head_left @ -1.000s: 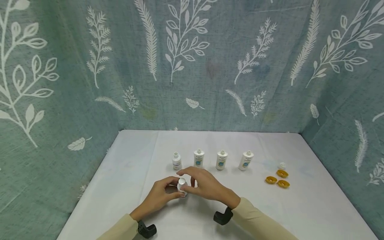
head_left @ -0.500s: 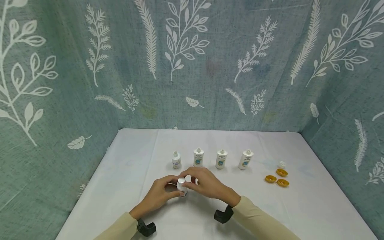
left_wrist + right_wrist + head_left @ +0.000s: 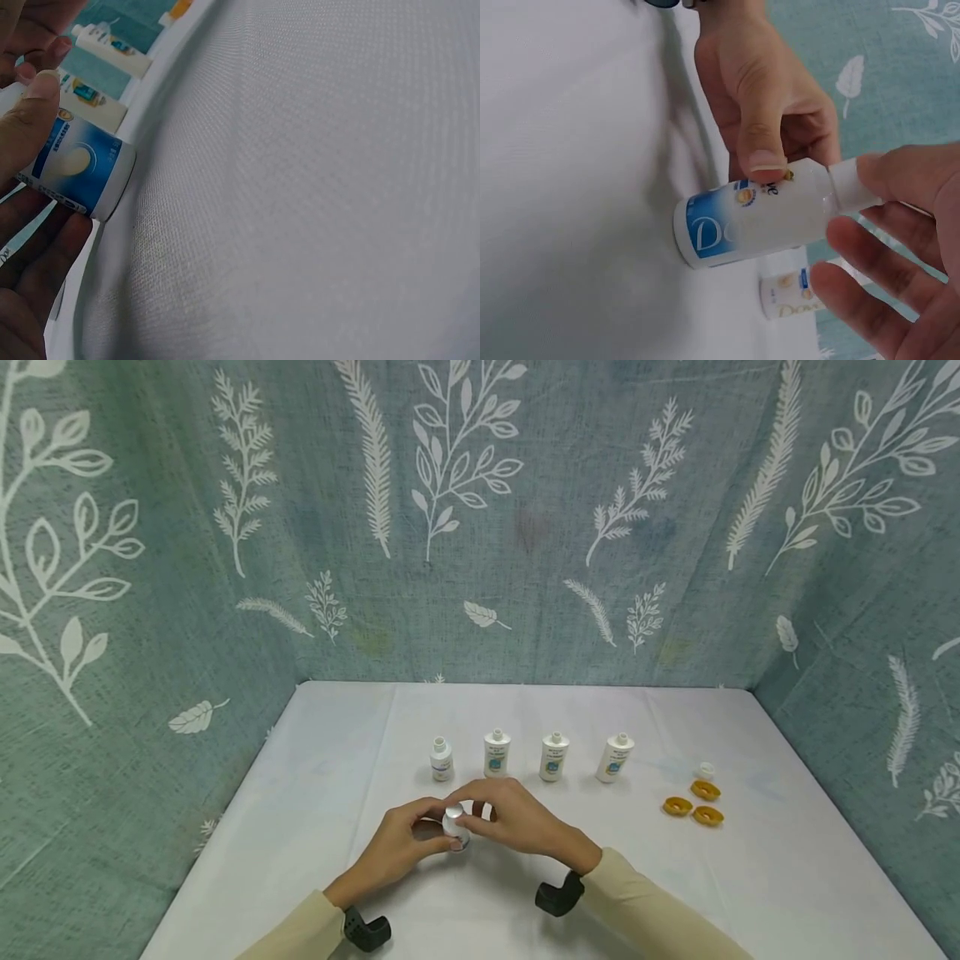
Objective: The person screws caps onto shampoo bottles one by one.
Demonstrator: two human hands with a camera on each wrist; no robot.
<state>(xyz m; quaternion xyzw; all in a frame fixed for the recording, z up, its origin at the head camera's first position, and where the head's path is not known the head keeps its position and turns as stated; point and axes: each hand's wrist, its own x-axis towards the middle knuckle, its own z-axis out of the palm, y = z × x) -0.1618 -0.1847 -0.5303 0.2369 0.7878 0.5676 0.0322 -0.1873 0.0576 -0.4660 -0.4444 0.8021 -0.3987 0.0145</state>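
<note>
In the head view, a small white bottle [image 3: 456,837] with a blue-and-white label stands upright at the front middle of the table. My left hand [image 3: 405,842] grips its body from the left, with the thumb on the near side. From the right, my right hand [image 3: 517,818] pinches the white cap [image 3: 454,811] on top of it between thumb and index finger. The right wrist view shows this cap [image 3: 853,186] seated on the bottle's neck, and the left thumb [image 3: 765,154] pressed on the label. The bottle's base is right at the white cloth in the left wrist view.
Behind the hands stands a row of several white bottles with narrow tops, among them a shorter one [image 3: 442,760] at the left and a leaning-looking one [image 3: 615,758] at the right. Three amber ring-like pieces [image 3: 707,816] and a small white cap [image 3: 705,771] lie at the right.
My right index finger has come down from above to the bottle's cap, so thumb and finger now close on it. The left hand and the bottle stay in place.
</note>
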